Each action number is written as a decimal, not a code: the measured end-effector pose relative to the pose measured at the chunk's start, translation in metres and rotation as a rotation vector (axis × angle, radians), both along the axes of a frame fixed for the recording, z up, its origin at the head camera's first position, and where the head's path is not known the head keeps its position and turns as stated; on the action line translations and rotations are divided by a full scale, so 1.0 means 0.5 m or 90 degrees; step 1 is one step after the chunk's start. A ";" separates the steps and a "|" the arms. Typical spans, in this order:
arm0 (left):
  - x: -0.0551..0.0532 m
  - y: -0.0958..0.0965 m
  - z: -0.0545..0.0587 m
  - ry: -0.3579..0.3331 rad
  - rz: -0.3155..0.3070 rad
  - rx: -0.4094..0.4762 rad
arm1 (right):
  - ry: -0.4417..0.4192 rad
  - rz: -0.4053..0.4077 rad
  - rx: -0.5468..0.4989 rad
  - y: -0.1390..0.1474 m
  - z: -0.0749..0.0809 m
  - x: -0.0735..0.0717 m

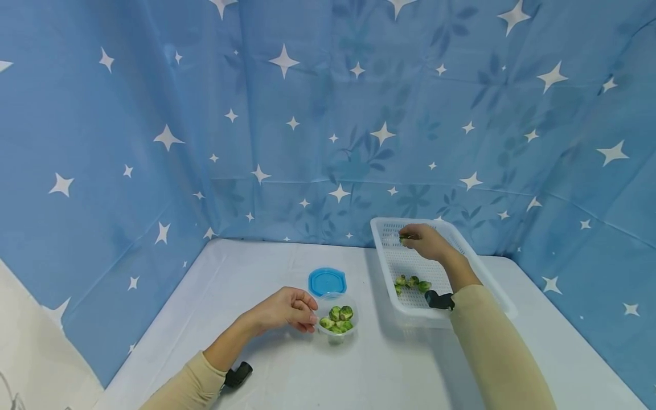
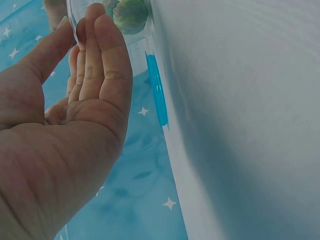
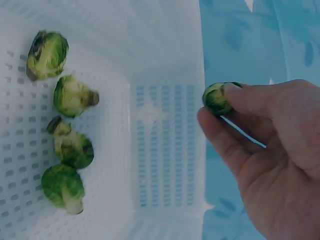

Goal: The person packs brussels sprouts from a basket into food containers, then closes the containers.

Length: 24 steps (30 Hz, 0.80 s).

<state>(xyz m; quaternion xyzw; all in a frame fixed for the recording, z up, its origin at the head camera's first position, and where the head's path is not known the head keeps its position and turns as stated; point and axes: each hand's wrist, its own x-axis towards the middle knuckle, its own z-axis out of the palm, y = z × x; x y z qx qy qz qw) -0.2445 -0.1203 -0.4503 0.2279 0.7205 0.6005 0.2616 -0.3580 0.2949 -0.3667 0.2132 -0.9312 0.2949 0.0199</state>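
Observation:
My right hand (image 1: pixel 424 241) is raised over the far end of a white perforated basket (image 1: pixel 489 273). Thumb and fingertips pinch a green Brussels sprout (image 3: pixel 216 99). Several more Brussels sprouts (image 3: pixel 70 145) lie on the basket floor. To the left, my left hand (image 1: pixel 288 310) is at the side of a small clear round container (image 1: pixel 335 340). Its fingers are fairly straight, right at the container's wall, with the thumb at the rim (image 2: pixel 75 22). Several Brussels sprouts (image 1: pixel 336 319) sit inside that container; part of its wall is hidden behind the fingers.
A blue lid (image 1: pixel 327 282) lies on the white-covered table (image 1: pixel 277 259) just behind the container. Blue curtains (image 1: pixel 307 142) with white stars hang at the back and sides, close to the table edges. Each wrist carries a small black device (image 1: pixel 238 374).

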 end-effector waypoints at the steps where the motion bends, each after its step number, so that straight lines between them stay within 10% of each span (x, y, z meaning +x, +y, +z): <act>1: -0.001 0.000 -0.001 0.001 -0.001 -0.001 | 0.008 0.008 0.000 -0.006 0.007 0.003; 24: 0.007 0.004 0.004 0.002 0.015 -0.001 | 0.063 0.082 -0.013 -0.116 0.071 0.057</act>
